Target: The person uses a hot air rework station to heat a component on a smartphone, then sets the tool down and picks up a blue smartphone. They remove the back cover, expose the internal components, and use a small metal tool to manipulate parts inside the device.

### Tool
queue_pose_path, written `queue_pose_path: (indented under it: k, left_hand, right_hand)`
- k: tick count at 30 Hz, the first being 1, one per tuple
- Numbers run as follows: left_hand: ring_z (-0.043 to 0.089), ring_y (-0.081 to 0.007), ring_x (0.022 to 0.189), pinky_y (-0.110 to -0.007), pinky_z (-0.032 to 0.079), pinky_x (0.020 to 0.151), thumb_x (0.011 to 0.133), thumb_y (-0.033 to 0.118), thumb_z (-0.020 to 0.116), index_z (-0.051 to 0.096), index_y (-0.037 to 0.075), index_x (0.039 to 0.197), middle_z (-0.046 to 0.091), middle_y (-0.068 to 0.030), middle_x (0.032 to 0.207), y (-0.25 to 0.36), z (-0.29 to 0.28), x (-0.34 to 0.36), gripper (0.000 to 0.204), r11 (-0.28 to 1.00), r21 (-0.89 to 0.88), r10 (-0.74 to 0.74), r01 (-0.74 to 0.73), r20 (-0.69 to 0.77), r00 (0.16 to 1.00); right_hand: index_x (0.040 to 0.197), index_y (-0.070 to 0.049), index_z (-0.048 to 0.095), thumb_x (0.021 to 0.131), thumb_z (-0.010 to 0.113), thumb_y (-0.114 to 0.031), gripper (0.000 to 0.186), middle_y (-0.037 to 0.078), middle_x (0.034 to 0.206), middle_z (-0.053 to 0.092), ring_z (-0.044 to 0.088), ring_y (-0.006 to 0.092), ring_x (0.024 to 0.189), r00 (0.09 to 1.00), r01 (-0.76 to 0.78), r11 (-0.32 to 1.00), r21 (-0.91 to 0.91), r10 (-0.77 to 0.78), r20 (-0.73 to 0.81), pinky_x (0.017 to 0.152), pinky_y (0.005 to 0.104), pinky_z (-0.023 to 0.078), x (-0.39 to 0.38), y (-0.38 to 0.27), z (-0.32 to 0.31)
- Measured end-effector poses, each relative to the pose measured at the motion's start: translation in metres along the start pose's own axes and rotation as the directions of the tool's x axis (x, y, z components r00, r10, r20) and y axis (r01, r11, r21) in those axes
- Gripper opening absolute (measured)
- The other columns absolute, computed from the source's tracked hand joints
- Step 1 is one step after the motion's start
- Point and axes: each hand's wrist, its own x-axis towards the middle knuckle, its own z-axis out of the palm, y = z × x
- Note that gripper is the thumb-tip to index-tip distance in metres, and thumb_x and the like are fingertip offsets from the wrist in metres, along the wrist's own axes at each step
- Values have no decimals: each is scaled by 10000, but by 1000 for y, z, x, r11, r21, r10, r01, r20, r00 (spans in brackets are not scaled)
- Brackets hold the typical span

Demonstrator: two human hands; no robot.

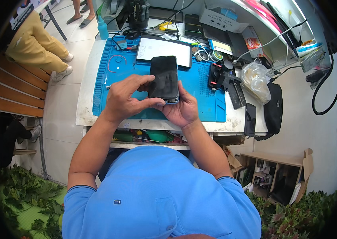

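A smartphone (163, 77) with a dark screen is held upright above the blue repair mat (136, 108); small parts show at its lower edge, where the screen seems not to cover the body. My left hand (130, 95) grips its left side, with the thumb at the bottom edge and a finger on the upper left edge. From below and the right, my right hand (182, 107) supports the phone, its fingers mostly hidden behind it. Beyond the phone lies a black-framed tablet-like panel (164, 51) with a white face.
A black clamp-like holder (221, 75), a clear plastic bag (255, 81) and another dark phone (250, 119) lie at the right. A blue bottle (102, 28) and yellow-handled pliers (166, 26) are at the back. A person in tan trousers (37, 42) stands at the left.
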Motion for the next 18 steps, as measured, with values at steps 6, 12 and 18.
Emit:
queue_pose_path:
  k: [6,12,18]
  left_hand:
    - [823,-227,881,-331,701,758,722,415,1040,784,6,1197,819,-135,1075,1,1,0,678,998,-11,61,-61,-23,998]
    - [792,-209,891,-314,656,789,691,365,1066,767,24,1271,814,-125,1093,1,3,-3,736,999,-35,33,-32,14,999]
    - [771,-243,990,-357,630,898,697,364,1067,745,65,1373,804,-129,1177,0,-7,-2,806,988,-73,-125,137,153,980]
  right_hand:
    - [1665,-27,422,1211,365,-467,635,250,1638,535,574,400,1488,995,11,996,-83,-19,-99,1238,584,479,-1,-1,6]
    - [1664,-25,421,1209,377,-441,618,254,1625,545,595,419,1462,1000,11,994,-106,-12,-6,1222,566,496,1,-2,7]
    - [1670,-30,370,1045,756,-292,780,217,1529,598,638,374,1416,994,36,872,-488,-84,-76,1103,479,597,-3,-5,16]
